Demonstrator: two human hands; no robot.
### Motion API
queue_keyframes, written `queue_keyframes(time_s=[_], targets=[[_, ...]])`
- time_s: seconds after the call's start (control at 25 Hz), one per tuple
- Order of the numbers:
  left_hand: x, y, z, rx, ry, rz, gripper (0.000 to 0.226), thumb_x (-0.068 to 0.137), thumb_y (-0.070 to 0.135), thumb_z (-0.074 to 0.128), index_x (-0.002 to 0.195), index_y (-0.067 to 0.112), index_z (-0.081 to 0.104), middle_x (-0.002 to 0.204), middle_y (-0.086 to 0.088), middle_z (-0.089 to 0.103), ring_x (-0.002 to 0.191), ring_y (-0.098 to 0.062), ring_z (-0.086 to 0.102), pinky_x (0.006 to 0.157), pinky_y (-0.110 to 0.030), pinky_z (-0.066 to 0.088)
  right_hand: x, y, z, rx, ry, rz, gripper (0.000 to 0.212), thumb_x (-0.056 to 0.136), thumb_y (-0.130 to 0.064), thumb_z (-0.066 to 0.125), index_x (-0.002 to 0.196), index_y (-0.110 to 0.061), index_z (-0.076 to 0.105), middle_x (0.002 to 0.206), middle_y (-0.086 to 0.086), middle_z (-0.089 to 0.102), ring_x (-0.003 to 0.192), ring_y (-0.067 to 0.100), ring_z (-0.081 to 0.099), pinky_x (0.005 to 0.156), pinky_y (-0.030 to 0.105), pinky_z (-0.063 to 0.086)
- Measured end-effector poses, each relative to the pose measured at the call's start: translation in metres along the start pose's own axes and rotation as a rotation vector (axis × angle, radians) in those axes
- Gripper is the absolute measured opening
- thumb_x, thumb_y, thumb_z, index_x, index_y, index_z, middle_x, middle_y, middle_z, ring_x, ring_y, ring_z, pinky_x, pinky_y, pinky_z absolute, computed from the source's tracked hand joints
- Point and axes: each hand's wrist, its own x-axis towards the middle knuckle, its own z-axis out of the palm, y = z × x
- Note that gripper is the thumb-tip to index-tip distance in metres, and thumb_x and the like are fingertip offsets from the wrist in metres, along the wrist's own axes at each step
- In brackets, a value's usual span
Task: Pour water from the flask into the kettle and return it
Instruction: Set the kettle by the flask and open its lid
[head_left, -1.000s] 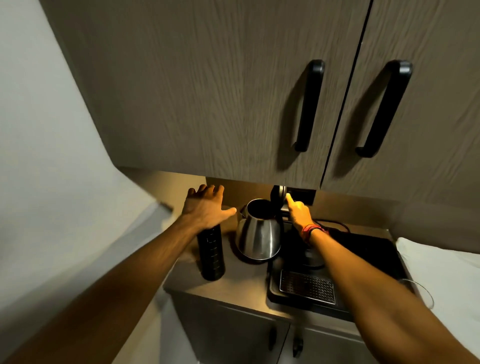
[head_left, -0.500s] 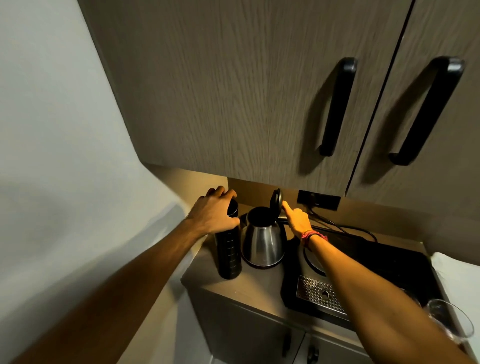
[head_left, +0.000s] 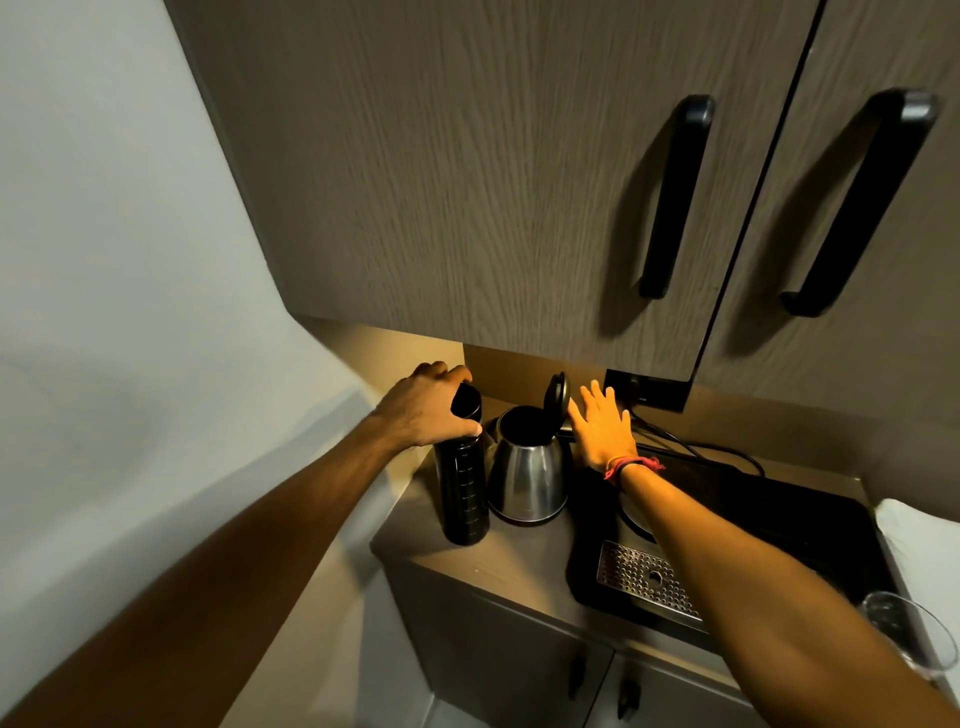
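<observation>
A tall black flask (head_left: 464, 488) stands upright on the brown counter (head_left: 519, 558), just left of a steel kettle (head_left: 527, 475). The kettle's black lid (head_left: 557, 393) is flipped up and its dark mouth is exposed. My left hand (head_left: 428, 408) wraps over the flask's top, fingers curled around it. My right hand (head_left: 602, 427) hovers beside the kettle's right side, near its handle, fingers spread and holding nothing. A red band circles that wrist.
A black tray (head_left: 769, 525) with a metal drip grate (head_left: 647, 579) lies right of the kettle. A clear glass (head_left: 904, 631) stands at the right edge. Wall cabinets with black handles (head_left: 675, 197) hang low overhead. A cable (head_left: 696, 447) runs along the back.
My right hand has let go of the lid and spread open beside the kettle. My left hand has closed over the flask's top. The camera view has shifted, placing the counter further right.
</observation>
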Motion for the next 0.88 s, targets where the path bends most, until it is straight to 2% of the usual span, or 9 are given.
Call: queue_keyframes(time_s=[0.08,0.16,0.24,0.28,0.4,0.48,0.6,0.76,0.88], targets=[[-0.002,0.005,0.0,0.037,0.137,-0.072,0.076,0.077,0.068,0.062,0.13,0.017,0.044,0.127,-0.008,0.052,0.118,-0.027,0.048,0.088,-0.039,0.051,0.0,0.001,-0.001,-0.045,-0.005,-0.008,0.063,0.104,-0.045,0.02,0.158,-0.015,0.008,0.167,0.005,-0.005,0.155,0.026,-0.007,0.125,0.053,0.001],[-0.004,0.017,0.001,0.158,0.413,-0.115,0.081,0.08,0.071,0.056,0.13,0.009,0.047,0.126,-0.014,0.055,0.114,-0.03,0.052,0.078,-0.038,0.055,0.001,0.001,-0.002,-0.092,-0.008,-0.016,0.062,0.104,-0.044,0.02,0.158,-0.015,0.006,0.167,0.005,-0.007,0.154,0.027,-0.008,0.125,0.054,0.001],[-0.007,0.034,0.008,0.226,0.609,0.015,0.08,0.081,0.072,0.05,0.126,0.006,0.049,0.12,-0.017,0.057,0.102,-0.031,0.058,0.066,-0.036,0.056,0.002,0.002,-0.002,-0.137,-0.012,-0.022,0.062,0.105,-0.041,0.021,0.158,-0.015,0.005,0.167,0.005,-0.008,0.154,0.027,-0.009,0.125,0.054,0.002],[-0.009,0.044,0.018,0.189,0.594,0.116,0.078,0.082,0.072,0.048,0.125,0.008,0.049,0.117,-0.015,0.057,0.099,-0.029,0.058,0.064,-0.036,0.055,0.002,0.002,-0.001,-0.166,-0.014,-0.026,0.062,0.105,-0.04,0.022,0.158,-0.015,0.004,0.167,0.005,-0.009,0.154,0.028,-0.009,0.125,0.054,0.002],[-0.023,0.08,0.08,0.066,0.215,0.275,0.071,0.082,0.068,0.054,0.125,0.013,0.047,0.119,-0.01,0.054,0.109,-0.028,0.052,0.077,-0.039,0.052,0.001,0.002,-0.001,-0.205,-0.023,-0.037,0.061,0.105,-0.036,0.025,0.159,-0.015,0.004,0.167,0.006,-0.009,0.154,0.03,-0.009,0.125,0.055,0.003],[-0.036,0.094,0.128,0.083,0.0,0.197,0.069,0.08,0.061,0.062,0.127,0.012,0.046,0.123,-0.011,0.052,0.115,-0.029,0.048,0.082,-0.042,0.051,0.0,0.003,-0.002,-0.257,-0.043,-0.052,0.062,0.104,-0.031,0.031,0.158,-0.017,0.004,0.167,0.007,-0.009,0.154,0.033,-0.009,0.124,0.057,0.005],[-0.046,0.095,0.178,0.085,-0.203,0.036,0.075,0.079,0.051,0.07,0.136,0.011,0.04,0.133,-0.014,0.049,0.124,-0.032,0.043,0.088,-0.046,0.051,0.0,0.005,-0.004,-0.363,-0.078,-0.077,0.07,0.1,-0.025,0.045,0.157,-0.021,0.005,0.167,0.01,-0.009,0.153,0.038,-0.008,0.122,0.061,0.009],[-0.047,0.097,0.206,0.076,-0.272,-0.043,0.085,0.079,0.047,0.075,0.144,0.008,0.035,0.143,-0.017,0.044,0.132,-0.036,0.038,0.101,-0.049,0.046,0.0,0.005,-0.001,-0.382,-0.117,-0.082,0.074,0.097,-0.022,0.052,0.157,-0.025,0.007,0.166,0.014,-0.007,0.152,0.043,-0.006,0.119,0.066,0.012],[-0.045,0.102,0.206,0.165,-0.189,-0.017,0.084,0.079,0.061,0.069,0.139,0.009,0.042,0.136,-0.014,0.049,0.125,-0.035,0.045,0.092,-0.047,0.05,0.002,0.005,-0.001,-0.392,-0.112,-0.082,0.073,0.096,-0.02,0.053,0.156,-0.025,0.011,0.166,0.015,-0.005,0.151,0.045,-0.004,0.118,0.067,0.014]])
